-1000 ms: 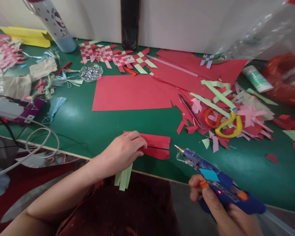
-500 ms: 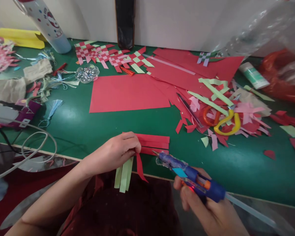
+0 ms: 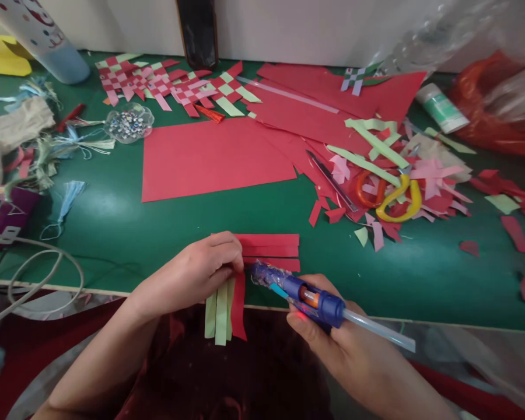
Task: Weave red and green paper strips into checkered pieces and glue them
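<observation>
Near the table's front edge, my left hand is closed in a pinch on a bundle of paper strips. Red strips stick out to the right of it, lying on the green table. Below the fingers hang pale green strips and one red strip, past the table edge. My right hand is wrapped around a blue hot glue gun with a clear glue stick in its back end. The gun's nozzle end is close to my left fingertips; its very tip is hidden.
A red paper sheet lies ahead. To the right are yellow-handled scissors on paper scraps, a pen and a glue bottle. Woven paper pieces, a dish of beads and a phone are farther back.
My right hand has brought the glue gun left, up to my left fingers. The loose red strip now hangs straighter, against the green ones. The view has shifted slightly.
</observation>
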Demonstrator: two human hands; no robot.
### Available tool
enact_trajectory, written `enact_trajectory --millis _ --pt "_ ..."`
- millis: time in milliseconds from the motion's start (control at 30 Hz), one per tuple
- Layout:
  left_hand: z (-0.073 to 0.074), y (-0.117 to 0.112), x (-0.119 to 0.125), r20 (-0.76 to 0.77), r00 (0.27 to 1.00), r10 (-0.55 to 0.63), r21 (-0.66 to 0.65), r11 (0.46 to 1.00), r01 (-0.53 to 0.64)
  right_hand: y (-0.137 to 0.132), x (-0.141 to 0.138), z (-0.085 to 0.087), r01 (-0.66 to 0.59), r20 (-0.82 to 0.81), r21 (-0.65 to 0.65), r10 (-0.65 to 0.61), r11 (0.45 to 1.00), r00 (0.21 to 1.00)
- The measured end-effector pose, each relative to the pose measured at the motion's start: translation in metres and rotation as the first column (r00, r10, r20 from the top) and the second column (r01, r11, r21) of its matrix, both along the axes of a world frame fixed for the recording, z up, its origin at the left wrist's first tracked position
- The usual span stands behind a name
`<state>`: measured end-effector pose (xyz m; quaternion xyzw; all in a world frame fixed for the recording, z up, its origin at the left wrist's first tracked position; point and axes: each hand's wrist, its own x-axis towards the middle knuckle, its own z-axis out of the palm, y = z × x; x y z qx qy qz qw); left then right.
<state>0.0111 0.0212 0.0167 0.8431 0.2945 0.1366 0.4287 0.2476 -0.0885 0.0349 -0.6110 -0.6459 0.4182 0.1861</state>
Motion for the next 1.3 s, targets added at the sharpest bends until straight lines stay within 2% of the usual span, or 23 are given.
enact_trajectory --millis 200,367,600,967,1133,1300 --pt "-0.001 0.000 0.000 0.007 1.000 0.005 0.003 1.000 -0.005 -0.002 0.001 -0.002 -0.010 0.057 -0.006 0.010 1.000 0.998" --pt "-0.001 0.000 0.000 0.020 1.000 0.002 0.000 1.000 -0.002 -0.005 0.003 -0.003 0.011 0.078 0.073 -0.016 0.997 0.997" --pt "-0.001 -0.001 0.000 0.010 1.000 0.007 0.001 1.000 -0.007 -0.005 0.000 -0.002 -0.008 0.053 0.027 0.007 1.000 0.999" --pt "0.000 -0.001 0.000 0.017 1.000 0.010 0.006 1.000 -0.010 -0.004 0.001 0.001 0.015 0.055 0.048 -0.018 0.999 0.998" --pt "0.001 -0.002 0.002 -0.029 0.999 0.020 0.035 0.999 -0.019 -0.009 0.008 0.002 0.119 0.073 0.086 -0.125 0.989 0.990" --pt "-0.004 -0.007 0.003 -0.053 0.992 0.117 0.067 0.991 -0.113 -0.018 0.024 0.002 0.221 -0.129 -0.008 -0.220 0.975 0.967"
